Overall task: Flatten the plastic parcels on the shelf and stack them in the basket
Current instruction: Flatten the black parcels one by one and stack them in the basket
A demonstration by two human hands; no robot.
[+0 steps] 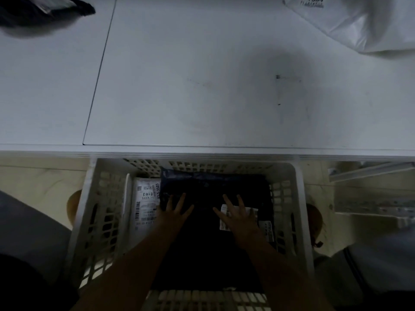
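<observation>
Dark parcel (211, 221) in basket (298, 198) | left hand (174, 212), right hand (238, 217): fingers spread flat, pressing down, gripping nothing

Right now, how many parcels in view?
4. Dark parcel in the basket under both hands; white parcel beside it; dark parcel on shelf far left; white parcel on shelf far right. More may lie underneath.

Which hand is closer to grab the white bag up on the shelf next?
Probably the right hand. The white parcel lies at the shelf's far right, on that hand's side; the left hand would have to cross over.
</observation>
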